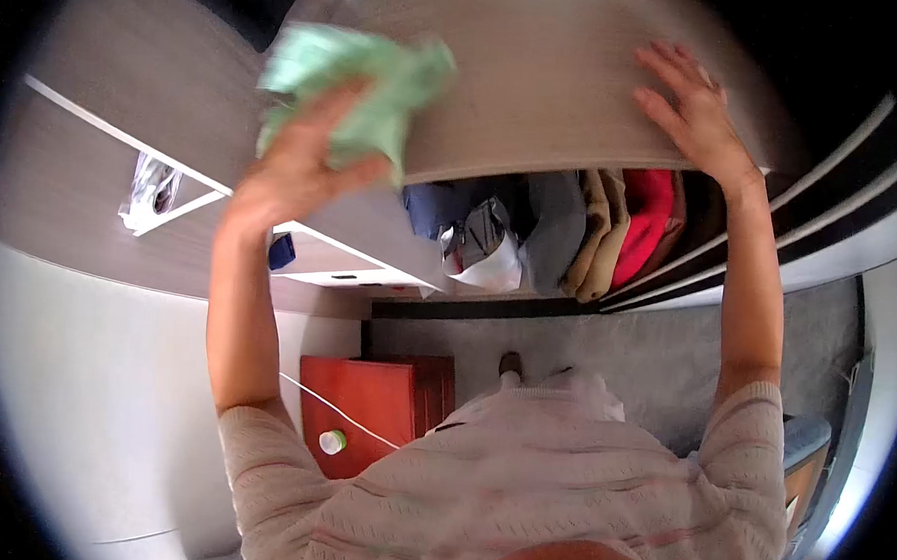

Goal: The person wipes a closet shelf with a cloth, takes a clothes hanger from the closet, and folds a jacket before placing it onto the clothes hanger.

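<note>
1 green cloth (417, 73), bunched & motion-blurred, in L hand (311, 164), over L part of wood-grain board (558, 65); L hand grasping it, fingers over cloth, thumb on R side. R hand (688, 115) holding nothing, fingers loosely spread, over board's R end nr front edge; can't tell how hard it presses. Board surface: grey-brown, smooth, lit along middle.

Under front edge, a row of clothes: 1 grey garment (553, 230), tan garments (601, 237) (approx 2, overlapping), 1 red garment (646, 224), darker ones either side, count unclear. 1 white bag (494, 267) w/ grey stuff inside, just L of grey garment. Far L: 1 clear-wrapped item (154, 192) by white-edged dividers.

Room: pale wall (84, 364) on L, grey floor (645, 354), 1 red cabinet (354, 386) w/ 1 sm. white-&-green container (332, 441) & 1 white cord (338, 412) across it.
</note>
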`<action>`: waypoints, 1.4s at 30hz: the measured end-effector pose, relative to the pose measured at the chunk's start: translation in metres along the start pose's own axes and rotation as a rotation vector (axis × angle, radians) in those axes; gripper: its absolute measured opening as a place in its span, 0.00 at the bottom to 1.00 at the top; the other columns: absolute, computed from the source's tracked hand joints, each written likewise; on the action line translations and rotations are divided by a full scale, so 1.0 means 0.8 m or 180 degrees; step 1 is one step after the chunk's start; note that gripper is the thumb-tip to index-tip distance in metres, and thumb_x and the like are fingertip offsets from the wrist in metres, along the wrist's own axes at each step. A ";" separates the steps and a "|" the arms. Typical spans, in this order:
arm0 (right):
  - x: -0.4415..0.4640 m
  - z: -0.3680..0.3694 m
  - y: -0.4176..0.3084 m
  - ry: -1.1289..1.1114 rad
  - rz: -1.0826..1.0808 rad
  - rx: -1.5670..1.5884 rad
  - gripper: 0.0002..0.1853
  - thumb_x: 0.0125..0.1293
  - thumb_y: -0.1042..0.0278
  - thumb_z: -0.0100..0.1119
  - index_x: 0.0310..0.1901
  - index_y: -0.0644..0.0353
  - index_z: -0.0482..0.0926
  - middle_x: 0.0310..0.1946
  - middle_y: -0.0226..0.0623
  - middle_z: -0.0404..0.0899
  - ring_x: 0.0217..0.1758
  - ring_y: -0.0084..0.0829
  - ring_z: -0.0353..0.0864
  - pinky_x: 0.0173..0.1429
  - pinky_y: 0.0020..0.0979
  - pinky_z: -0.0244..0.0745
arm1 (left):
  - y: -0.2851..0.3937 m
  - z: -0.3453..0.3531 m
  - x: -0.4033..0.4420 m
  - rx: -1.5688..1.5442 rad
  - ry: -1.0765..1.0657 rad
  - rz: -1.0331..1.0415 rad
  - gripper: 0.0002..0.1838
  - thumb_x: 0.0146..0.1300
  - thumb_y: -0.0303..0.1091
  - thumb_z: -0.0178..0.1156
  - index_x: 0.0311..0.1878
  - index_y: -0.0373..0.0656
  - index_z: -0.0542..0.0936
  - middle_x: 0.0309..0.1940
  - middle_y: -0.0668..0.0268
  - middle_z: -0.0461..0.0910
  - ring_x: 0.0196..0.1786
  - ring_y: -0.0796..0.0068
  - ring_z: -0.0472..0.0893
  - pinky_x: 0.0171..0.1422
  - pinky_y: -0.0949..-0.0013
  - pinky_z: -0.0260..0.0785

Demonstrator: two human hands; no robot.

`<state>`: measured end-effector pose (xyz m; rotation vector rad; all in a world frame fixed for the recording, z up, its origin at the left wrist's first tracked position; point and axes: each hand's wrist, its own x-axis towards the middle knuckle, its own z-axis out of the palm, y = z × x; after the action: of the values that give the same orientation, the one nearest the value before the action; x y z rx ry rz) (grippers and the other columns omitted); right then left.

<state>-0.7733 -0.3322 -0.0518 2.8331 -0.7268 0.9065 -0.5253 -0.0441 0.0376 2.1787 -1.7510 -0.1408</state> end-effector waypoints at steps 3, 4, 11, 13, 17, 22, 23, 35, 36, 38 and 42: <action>-0.007 0.010 0.021 -0.0577 0.0358 -0.0226 0.30 0.61 0.39 0.45 0.61 0.47 0.66 0.65 0.40 0.59 0.70 0.43 0.50 0.70 0.49 0.42 | -0.024 0.025 0.034 0.0040 -0.0762 -0.0099 0.42 0.53 0.64 0.54 0.65 0.44 0.62 0.66 0.46 0.52 0.69 0.51 0.52 0.70 0.60 0.48; -0.008 0.010 0.016 -0.0656 0.0312 -0.0261 0.31 0.61 0.38 0.44 0.61 0.47 0.66 0.65 0.40 0.58 0.70 0.43 0.50 0.70 0.50 0.41 | -0.024 0.037 0.043 0.0157 -0.0654 -0.0381 0.43 0.54 0.66 0.50 0.65 0.44 0.61 0.67 0.46 0.51 0.70 0.50 0.51 0.70 0.57 0.47; -0.017 -0.007 -0.002 -0.0773 0.0330 -0.0088 0.28 0.63 0.44 0.44 0.60 0.51 0.67 0.65 0.41 0.58 0.71 0.45 0.49 0.69 0.54 0.39 | -0.043 0.091 0.125 0.1326 -0.0513 -0.1408 0.46 0.56 0.73 0.34 0.70 0.49 0.48 0.70 0.50 0.41 0.71 0.48 0.43 0.69 0.40 0.38; -0.022 -0.012 -0.002 -0.0798 0.0317 -0.0056 0.27 0.63 0.46 0.45 0.59 0.52 0.68 0.64 0.43 0.59 0.70 0.45 0.49 0.69 0.55 0.39 | -0.096 0.091 0.165 0.1323 -0.0385 -0.1408 0.45 0.58 0.72 0.33 0.70 0.49 0.45 0.71 0.53 0.39 0.72 0.49 0.41 0.69 0.39 0.37; -0.028 -0.018 -0.004 -0.0798 0.0287 -0.0001 0.26 0.61 0.48 0.47 0.58 0.54 0.69 0.63 0.45 0.60 0.69 0.48 0.50 0.68 0.57 0.40 | -0.209 0.088 0.258 0.1043 0.0028 -0.1354 0.42 0.60 0.68 0.33 0.70 0.49 0.48 0.70 0.54 0.43 0.72 0.51 0.43 0.71 0.45 0.37; -0.026 -0.034 -0.004 -0.0925 0.0323 0.0264 0.27 0.57 0.50 0.55 0.57 0.53 0.69 0.63 0.44 0.60 0.69 0.47 0.50 0.69 0.55 0.39 | -0.255 0.094 0.413 0.1454 -0.0124 -0.0993 0.36 0.63 0.61 0.36 0.68 0.46 0.56 0.68 0.52 0.50 0.70 0.49 0.49 0.71 0.57 0.43; -0.025 -0.037 -0.005 -0.0952 0.0366 0.0320 0.27 0.56 0.51 0.57 0.56 0.52 0.70 0.63 0.43 0.61 0.69 0.47 0.50 0.69 0.54 0.39 | -0.226 0.100 0.436 0.1366 -0.0030 -0.0766 0.35 0.64 0.60 0.37 0.67 0.46 0.57 0.68 0.51 0.50 0.69 0.49 0.50 0.71 0.58 0.45; -0.042 -0.071 0.007 -0.1025 0.0664 0.1197 0.25 0.57 0.49 0.55 0.53 0.53 0.72 0.62 0.42 0.60 0.69 0.49 0.49 0.67 0.60 0.37 | 0.159 0.260 0.675 0.0390 -0.0020 0.1081 0.31 0.63 0.53 0.38 0.64 0.42 0.62 0.65 0.55 0.59 0.67 0.57 0.58 0.69 0.59 0.51; -0.046 -0.073 0.009 -0.0938 0.0683 0.1238 0.25 0.56 0.49 0.55 0.53 0.53 0.73 0.62 0.42 0.61 0.69 0.49 0.49 0.67 0.60 0.37 | 0.182 0.274 0.703 0.0702 -0.0429 0.1284 0.30 0.63 0.52 0.37 0.64 0.44 0.63 0.64 0.56 0.60 0.66 0.57 0.60 0.68 0.58 0.52; -0.051 -0.074 0.013 -0.0780 0.0653 0.1115 0.24 0.56 0.50 0.55 0.51 0.54 0.74 0.60 0.41 0.62 0.69 0.48 0.49 0.67 0.60 0.37 | 0.229 0.298 0.763 0.0899 -0.0725 0.1451 0.29 0.64 0.51 0.37 0.63 0.46 0.64 0.63 0.57 0.62 0.65 0.57 0.61 0.67 0.58 0.54; -0.062 -0.079 0.015 -0.0855 0.0724 0.0952 0.23 0.54 0.51 0.57 0.49 0.55 0.74 0.58 0.39 0.65 0.69 0.47 0.50 0.67 0.60 0.37 | 0.298 0.325 0.775 0.0416 -0.0381 0.1390 0.26 0.64 0.48 0.39 0.61 0.45 0.66 0.61 0.56 0.64 0.64 0.57 0.63 0.67 0.58 0.55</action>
<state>-0.8477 -0.3085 -0.0286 3.2302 -1.0428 0.7193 -0.6760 -0.7364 -0.0458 1.8449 -2.3152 -0.0501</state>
